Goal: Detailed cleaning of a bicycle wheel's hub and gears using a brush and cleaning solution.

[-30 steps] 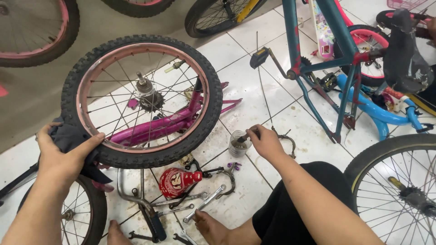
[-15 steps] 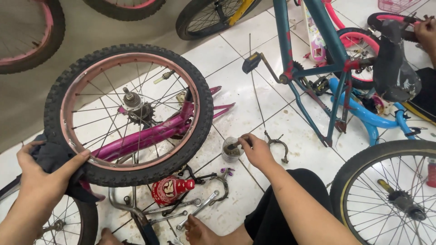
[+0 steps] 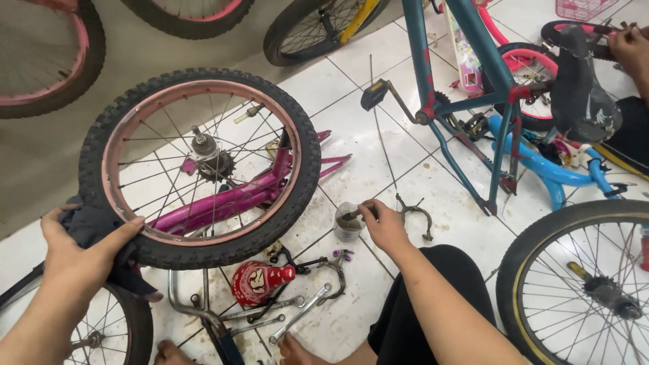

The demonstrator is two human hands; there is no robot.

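The dark rag (image 3: 101, 236) hides the tyre where the left hand (image 3: 81, 253) grips the wheel (image 3: 203, 165). The right hand (image 3: 382, 226) covers the top of a small tool dipped in the clear cup (image 3: 348, 223); its tip is too small to tell. The frame's edges cut off the surrounding wheels and another person's hand (image 3: 632, 51).

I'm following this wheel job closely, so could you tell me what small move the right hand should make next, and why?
Probably lift the small tool out of the clear cup and carry it to the wheel hub. The right hand pinches the tool with its tip inside the cup on the tiled floor, while the left hand steadies the wheel upright by its tyre through a dark rag, hub facing the person.
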